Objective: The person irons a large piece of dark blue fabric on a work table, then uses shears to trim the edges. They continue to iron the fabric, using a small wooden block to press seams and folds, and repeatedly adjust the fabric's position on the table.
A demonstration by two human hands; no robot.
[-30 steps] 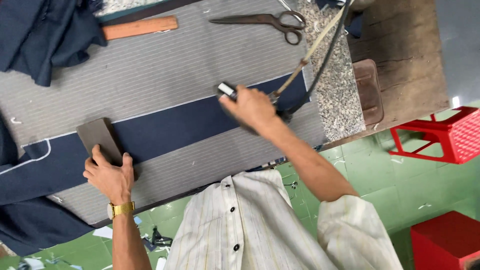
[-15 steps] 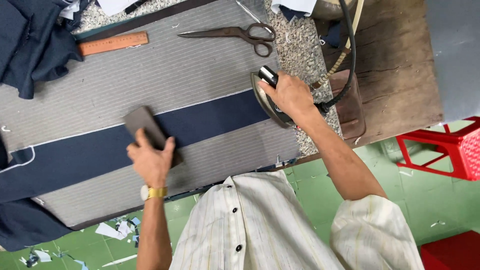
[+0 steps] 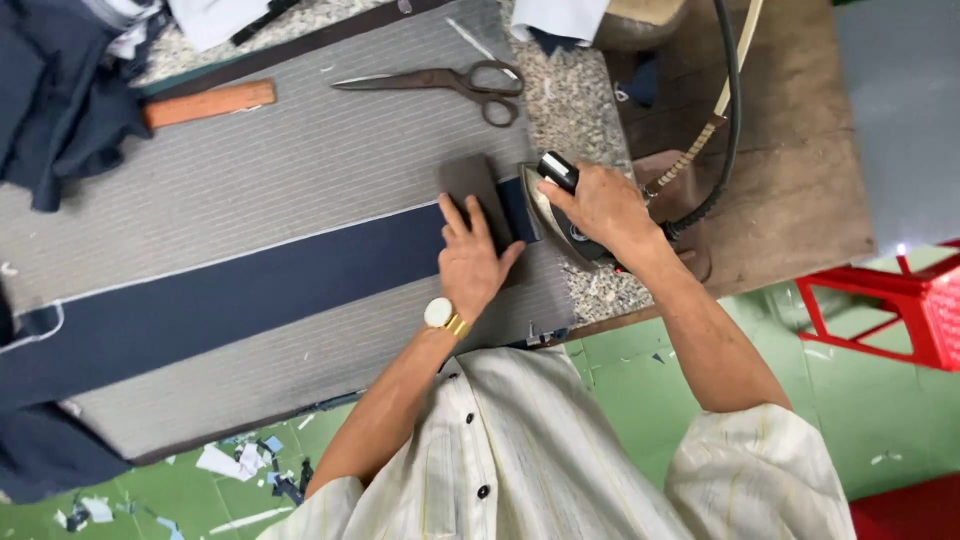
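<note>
Across the table (image 3: 300, 160), covered in grey striped cloth, a long navy fabric strip (image 3: 230, 290) lies stretched flat; beside its right end the iron (image 3: 550, 215) stands tilted on the speckled stone edge, its cord (image 3: 735, 110) rising away; the left hand (image 3: 472, 255) lies flat with fingers spread, pressing a dark grey block (image 3: 478, 195) onto the strip's end, just beside the iron; the right hand (image 3: 600, 205) is wrapped tightly around the iron's handle; rusty scissors (image 3: 440, 82) and a wooden ruler (image 3: 208, 103) lie farther back, well apart.
</note>
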